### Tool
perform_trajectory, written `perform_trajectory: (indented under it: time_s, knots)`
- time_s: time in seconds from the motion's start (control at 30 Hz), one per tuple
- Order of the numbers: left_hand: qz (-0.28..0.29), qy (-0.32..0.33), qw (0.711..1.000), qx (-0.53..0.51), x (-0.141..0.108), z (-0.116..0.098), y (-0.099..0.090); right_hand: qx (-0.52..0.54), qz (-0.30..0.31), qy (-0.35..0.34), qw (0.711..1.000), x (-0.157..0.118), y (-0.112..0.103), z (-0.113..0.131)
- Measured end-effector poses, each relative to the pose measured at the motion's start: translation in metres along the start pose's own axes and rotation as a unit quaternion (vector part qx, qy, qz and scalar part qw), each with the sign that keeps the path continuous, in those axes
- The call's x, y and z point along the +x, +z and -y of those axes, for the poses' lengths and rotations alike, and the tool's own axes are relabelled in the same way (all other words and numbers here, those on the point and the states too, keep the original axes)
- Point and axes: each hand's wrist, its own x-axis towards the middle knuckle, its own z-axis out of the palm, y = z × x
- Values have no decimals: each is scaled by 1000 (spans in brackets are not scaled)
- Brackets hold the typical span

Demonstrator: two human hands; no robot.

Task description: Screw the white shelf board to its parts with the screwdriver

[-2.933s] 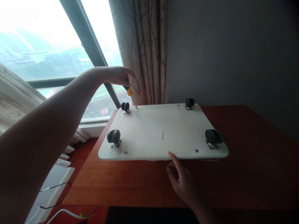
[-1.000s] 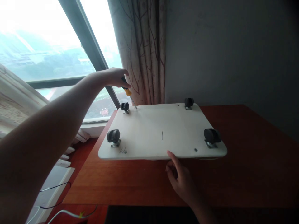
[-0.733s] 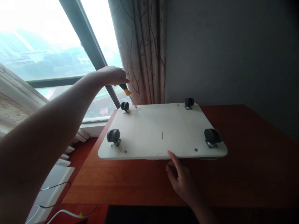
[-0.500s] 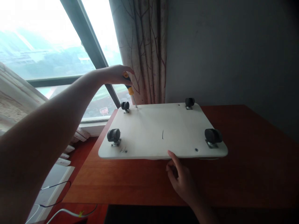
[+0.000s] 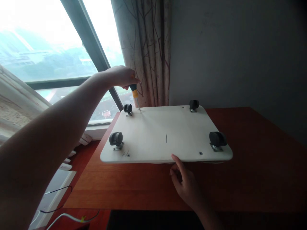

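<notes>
My left hand [image 5: 125, 76] is closed round the black-and-yellow handle of a screwdriver [image 5: 135, 93]. The screwdriver stands nearly upright, its tip at a screw hole near the far left corner of a white board [image 5: 148, 131]. Black casters stand wheels-up at the board's corners, one caster [image 5: 128, 109] just left of the tip. At the near edge, the index finger of my right hand [image 5: 187, 185] rests on the board, the other fingers loosely curled with nothing seen in them. Screws show at the near left [image 5: 129, 155] and near right [image 5: 200, 153].
The board lies on a reddish-brown wooden table [image 5: 115, 185]. Beyond it are a patterned curtain [image 5: 148, 57] and a grey wall [image 5: 230, 57]; a window [image 5: 48, 57] is at left. Cables [image 5: 69, 217] run low at the left, beside a white panel [image 5: 57, 188].
My left hand has turned and re-gripped the screwdriver, its fingers now wrapped over the handle's top. The screwdriver is a little more upright. My right hand stays at the board's near edge.
</notes>
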Motion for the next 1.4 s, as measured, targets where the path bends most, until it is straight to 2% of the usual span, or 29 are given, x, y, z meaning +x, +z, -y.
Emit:
perform_trajectory:
  time_s: [0.1,0.2,0.4,0.5,0.63,0.87,1.0,1.13,1.23,1.3,1.4]
  knots:
    - [3,44,999,17,1,1,-3,2,2,-1,1000,1,-1,2]
    - [14,50,999,-7,2,9,-2,4,6,0,1000,2,-1,3]
    - [32,83,982,-165,5,32,9,2,2,-2,1000,1,-1,1]
    - [21,104,975,-196,5,36,11,0,5,3,1000,1,-1,1]
    - [-7,134,980,-146,2,33,10,2,10,6,1000,1,-2,2]
    - [-94,161,983,2,-2,22,12,0,13,7,1000,1,-1,2]
    - [-123,161,979,26,-11,16,11,-4,8,3,1000,2,-1,4]
    - [-177,152,972,16,-34,17,5,12,9,9,1000,2,-3,2]
    - [-279,122,951,-44,-64,10,6,34,4,11,999,0,-2,2]
    - [-347,114,923,-120,-93,-8,16,53,-13,9,998,-1,-2,5]
    - [-434,128,851,-268,-147,-62,47,104,-64,27,992,-4,-4,20]
